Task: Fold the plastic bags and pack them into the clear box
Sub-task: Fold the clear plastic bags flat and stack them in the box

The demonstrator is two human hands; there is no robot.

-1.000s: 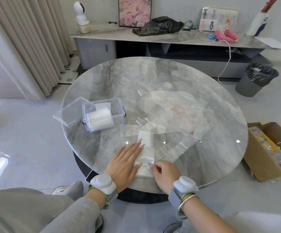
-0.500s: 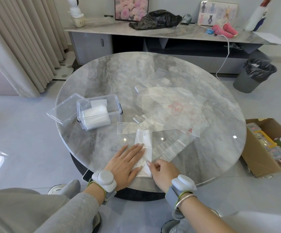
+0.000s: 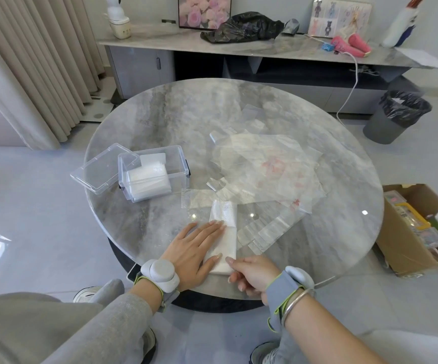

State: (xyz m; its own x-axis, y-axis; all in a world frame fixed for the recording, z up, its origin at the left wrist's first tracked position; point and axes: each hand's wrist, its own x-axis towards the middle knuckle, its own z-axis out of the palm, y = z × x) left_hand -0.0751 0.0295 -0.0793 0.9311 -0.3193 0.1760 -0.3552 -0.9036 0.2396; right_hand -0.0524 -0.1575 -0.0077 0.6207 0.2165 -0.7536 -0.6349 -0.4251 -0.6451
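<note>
The round grey worktop (image 3: pixel 160 114) carries a lidless clear box (image 3: pixel 178 169) with a stack of packed bags (image 3: pixel 147 179) inside. Right of the box, loose plastic bags (image 3: pixel 270 166) lie spread flat. The lid (image 3: pixel 99 172) lies against the box's left side. Nearer than the box and to its right lies a folded bag (image 3: pixel 225 224), a long white strip. The left hand (image 3: pixel 194 253) presses it with flat, straight fingers. The right hand (image 3: pixel 254 274), fingers curled, pinches its near corner.
</note>
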